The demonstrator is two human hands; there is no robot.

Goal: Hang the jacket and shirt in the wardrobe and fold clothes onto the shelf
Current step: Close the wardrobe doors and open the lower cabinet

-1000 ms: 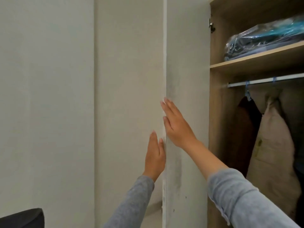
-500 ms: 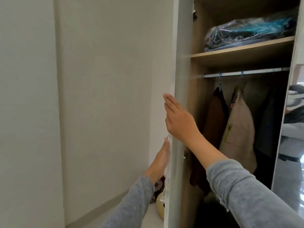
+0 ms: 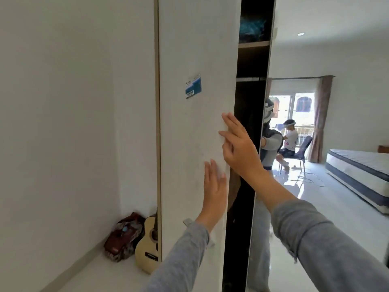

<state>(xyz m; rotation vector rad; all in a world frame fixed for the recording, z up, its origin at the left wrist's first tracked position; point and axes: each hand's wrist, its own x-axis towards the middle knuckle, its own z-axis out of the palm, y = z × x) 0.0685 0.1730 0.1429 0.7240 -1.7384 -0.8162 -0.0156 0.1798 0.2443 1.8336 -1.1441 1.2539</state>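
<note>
The white wardrobe door point(image 3: 195, 144) with a blue sticker point(image 3: 193, 86) fills the middle of the head view. My left hand point(image 3: 214, 186) lies flat against its face, fingers straight. My right hand point(image 3: 237, 148) presses higher up at the door's right edge, fingers straight too. Beside that edge a narrow dark gap point(image 3: 246, 123) shows the wardrobe's inside: a wooden shelf point(image 3: 253, 44) with a plastic-wrapped bundle point(image 3: 251, 28) and the hanging rail point(image 3: 250, 79). A sliver of brown garment point(image 3: 234, 190) shows in the gap. No jacket or shirt is in either hand.
A mirrored door point(image 3: 315, 123) to the right reflects a room with a bed, a window, a seated person and me. A small guitar point(image 3: 148, 245) and a dark red bag point(image 3: 124, 237) stand on the floor in the corner to the left, against the white wall point(image 3: 63, 123).
The white door has swung across the opening, narrowing it to a slit and hiding most of the hung clothes. Both hands stayed flat on it. The mirrored door came into view.
</note>
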